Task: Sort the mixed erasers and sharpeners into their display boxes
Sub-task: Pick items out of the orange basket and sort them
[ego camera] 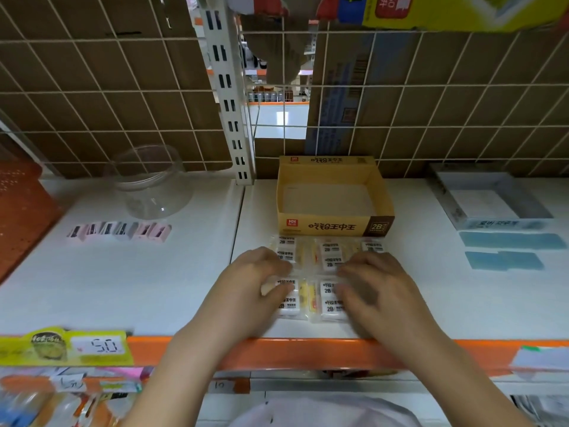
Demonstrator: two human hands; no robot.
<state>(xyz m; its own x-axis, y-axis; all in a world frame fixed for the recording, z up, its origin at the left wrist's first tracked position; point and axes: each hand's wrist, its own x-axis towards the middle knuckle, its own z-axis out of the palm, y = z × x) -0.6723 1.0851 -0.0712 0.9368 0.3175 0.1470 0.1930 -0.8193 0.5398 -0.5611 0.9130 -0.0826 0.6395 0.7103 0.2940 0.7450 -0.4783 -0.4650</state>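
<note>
Several white 2B erasers in clear wrappers [328, 257] lie in rows on the white shelf, just in front of an empty yellow eraser display box [334, 224]. My left hand [257, 278] lies over the left side of the eraser group, its fingers bent on top of the packs. My right hand [374, 285] covers the right side in the same way and is slightly blurred. A row of pink and grey sharpeners [120, 231] lies on the shelf to the left. A grey-blue display box [492, 224] stands at the right.
A clear plastic jar [152, 181] lies on its side behind the sharpeners. Two blue packs [511, 240] lie at the right. An orange basket [21, 211] stands at the far left. The orange shelf edge [277, 352] runs along the front, a wire grid behind.
</note>
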